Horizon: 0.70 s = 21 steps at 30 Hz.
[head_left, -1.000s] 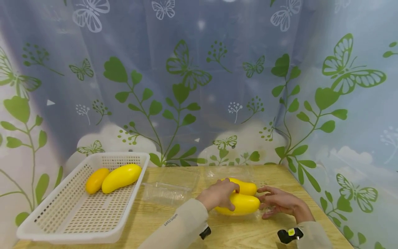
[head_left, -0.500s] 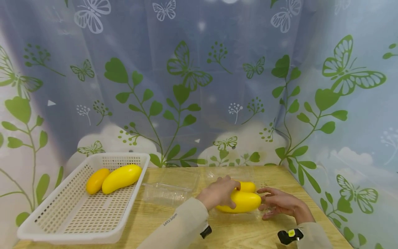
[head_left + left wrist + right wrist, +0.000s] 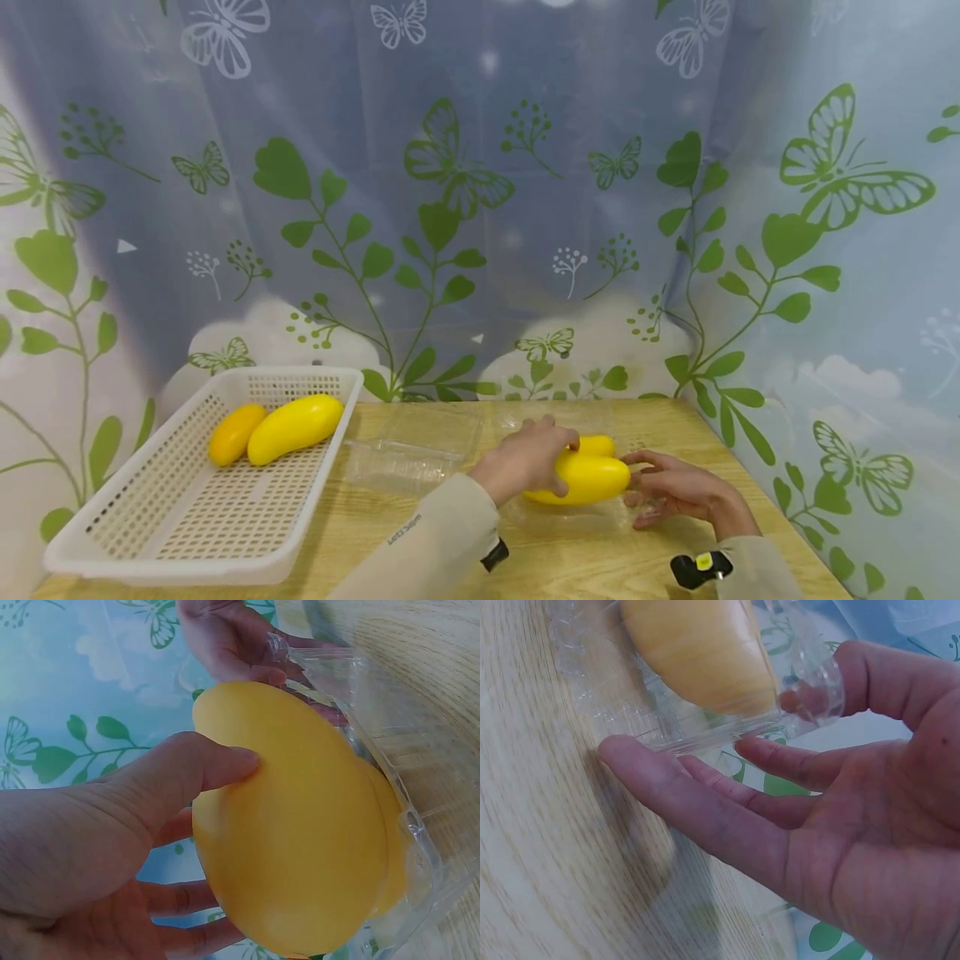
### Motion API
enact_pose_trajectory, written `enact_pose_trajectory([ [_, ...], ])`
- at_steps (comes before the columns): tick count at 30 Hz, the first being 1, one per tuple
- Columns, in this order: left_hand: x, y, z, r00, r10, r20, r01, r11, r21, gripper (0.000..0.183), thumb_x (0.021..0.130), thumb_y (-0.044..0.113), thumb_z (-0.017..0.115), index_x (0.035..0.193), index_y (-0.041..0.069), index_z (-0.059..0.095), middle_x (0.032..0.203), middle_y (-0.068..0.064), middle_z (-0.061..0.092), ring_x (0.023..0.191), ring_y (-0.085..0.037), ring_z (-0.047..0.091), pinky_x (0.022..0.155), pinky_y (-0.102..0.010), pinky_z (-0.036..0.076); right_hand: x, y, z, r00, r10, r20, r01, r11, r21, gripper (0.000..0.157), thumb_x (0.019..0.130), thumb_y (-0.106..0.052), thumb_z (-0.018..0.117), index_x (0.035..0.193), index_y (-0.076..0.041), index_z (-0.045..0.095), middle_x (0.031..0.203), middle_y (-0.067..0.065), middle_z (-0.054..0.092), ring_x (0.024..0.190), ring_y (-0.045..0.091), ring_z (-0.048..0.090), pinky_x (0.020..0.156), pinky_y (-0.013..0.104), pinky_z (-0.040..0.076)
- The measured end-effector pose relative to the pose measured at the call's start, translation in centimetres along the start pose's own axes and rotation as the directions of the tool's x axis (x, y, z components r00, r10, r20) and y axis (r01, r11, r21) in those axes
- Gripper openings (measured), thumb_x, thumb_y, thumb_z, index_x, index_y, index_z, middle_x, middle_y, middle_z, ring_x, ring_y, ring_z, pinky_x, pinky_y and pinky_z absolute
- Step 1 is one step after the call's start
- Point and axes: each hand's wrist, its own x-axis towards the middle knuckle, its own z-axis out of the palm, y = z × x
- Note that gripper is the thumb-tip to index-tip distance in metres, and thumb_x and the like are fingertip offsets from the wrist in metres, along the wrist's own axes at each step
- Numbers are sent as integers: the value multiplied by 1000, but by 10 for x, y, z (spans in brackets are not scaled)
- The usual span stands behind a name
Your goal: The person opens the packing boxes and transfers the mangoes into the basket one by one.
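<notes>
My left hand [image 3: 528, 458] grips a yellow mango [image 3: 588, 481], with the thumb on one side and the fingers round the other. A second yellow mango [image 3: 597, 446] lies right behind it, mostly hidden. Below and around both is a clear plastic box [image 3: 566, 521]; in the left wrist view the gripped mango [image 3: 292, 825] is partly raised out of it. At the box's right end, my right hand [image 3: 682, 492] holds the plastic wall [image 3: 705, 735] between thumb and fingers. Its fingers are bent round the box's corner.
A white perforated basket [image 3: 202, 533] stands on the left, with an orange-yellow mango [image 3: 236, 435] and a longer yellow mango [image 3: 295, 429] inside. Another clear plastic box [image 3: 405, 462] lies open between basket and hands. Behind the wooden table [image 3: 390, 533] hangs a patterned curtain [image 3: 480, 250].
My left hand has shifted the front mango slightly up and back, so it covers more of the rear mango. My right hand stays at the box's end.
</notes>
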Motion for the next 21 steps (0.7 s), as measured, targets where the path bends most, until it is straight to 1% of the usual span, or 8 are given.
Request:
enact_pose_trajectory([
  [9, -6, 1, -1, 1000, 3, -3, -3, 1000, 12, 53, 83, 25, 89, 131, 25, 67, 122, 1, 60, 98, -16, 50, 84, -32, 52, -1, -1, 1, 1000, -7, -9, 7, 1000, -6, 72, 105, -22, 57, 155, 10, 17, 128, 20, 60, 106, 25, 68, 88, 49, 63],
  [21, -11, -6, -2, 1000, 8, -17, -8, 1000, -13, 53, 82, 24, 89, 131, 22, 67, 122, -2, 59, 100, -18, 51, 85, -34, 52, -1, -2, 2, 1000, -12, -4, 12, 1000, -6, 65, 106, -18, 53, 155, 10, 19, 138, 27, 55, 113, 28, 68, 89, 50, 63],
])
